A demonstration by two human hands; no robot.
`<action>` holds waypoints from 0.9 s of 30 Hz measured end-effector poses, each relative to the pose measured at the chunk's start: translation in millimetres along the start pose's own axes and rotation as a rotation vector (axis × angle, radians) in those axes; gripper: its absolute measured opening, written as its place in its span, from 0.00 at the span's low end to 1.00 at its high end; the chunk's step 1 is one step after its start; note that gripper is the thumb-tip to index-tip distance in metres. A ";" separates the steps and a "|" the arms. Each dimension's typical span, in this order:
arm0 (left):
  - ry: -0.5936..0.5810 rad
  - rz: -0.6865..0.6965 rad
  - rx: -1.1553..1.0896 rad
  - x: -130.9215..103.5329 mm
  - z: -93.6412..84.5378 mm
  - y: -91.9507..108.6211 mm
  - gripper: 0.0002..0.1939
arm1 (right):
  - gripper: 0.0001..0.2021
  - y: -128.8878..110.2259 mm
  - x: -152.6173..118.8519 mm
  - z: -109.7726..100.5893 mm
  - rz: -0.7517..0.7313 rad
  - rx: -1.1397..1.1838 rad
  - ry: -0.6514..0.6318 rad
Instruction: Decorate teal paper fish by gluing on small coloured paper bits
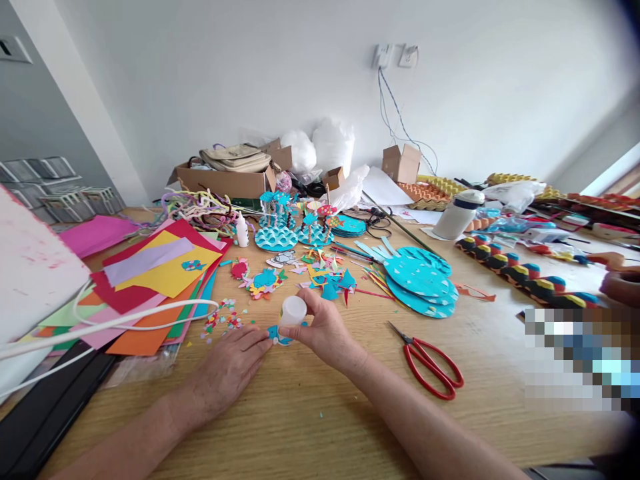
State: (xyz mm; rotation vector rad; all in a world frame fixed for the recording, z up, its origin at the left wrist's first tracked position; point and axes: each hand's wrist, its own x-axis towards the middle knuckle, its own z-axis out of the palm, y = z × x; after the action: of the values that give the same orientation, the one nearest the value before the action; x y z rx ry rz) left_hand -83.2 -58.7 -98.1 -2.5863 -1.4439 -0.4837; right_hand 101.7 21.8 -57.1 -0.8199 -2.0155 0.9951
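A small blue paper fish (273, 333) lies on the wooden table, partly covered by both hands. My left hand (235, 357) rests palm down with its fingers stretched out, the fingertips touching the fish's left edge. Gripped in my right hand (325, 330) is a white glue bottle (293, 311), turned bottom-up over the fish; its nozzle is hidden. Small coloured paper dots (227, 319) are scattered just beyond my left hand. Paper cut-outs, among them a blue fish on a colourful backing (264, 281), lie past the bottle.
Red-handled scissors (433, 367) lie to the right. Blue painted discs (420, 287) are stacked behind them. Coloured paper sheets (160, 267) and a white cable (150, 313) occupy the left. Behind stand a white nozzle bottle (242, 230) and blue wavy models (276, 237). Another person's hand (623, 290) shows at far right.
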 end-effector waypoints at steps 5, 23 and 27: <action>-0.012 -0.011 -0.012 0.9 -1.2 0.6 0.14 | 0.14 -0.7 1.3 -2.5 -0.011 -0.004 -0.011; -0.008 0.027 0.039 1.8 -1.1 0.1 0.15 | 0.14 14.2 8.6 1.8 0.044 0.059 0.068; 0.013 0.036 0.048 0.7 1.4 -1.2 0.15 | 0.14 11.1 10.3 2.1 0.072 0.114 0.070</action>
State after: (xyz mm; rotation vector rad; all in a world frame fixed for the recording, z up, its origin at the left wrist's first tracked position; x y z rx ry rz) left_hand -83.6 -57.1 -99.2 -2.5625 -1.3848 -0.4549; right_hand 96.9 34.6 -64.0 -0.8585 -1.8635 1.0957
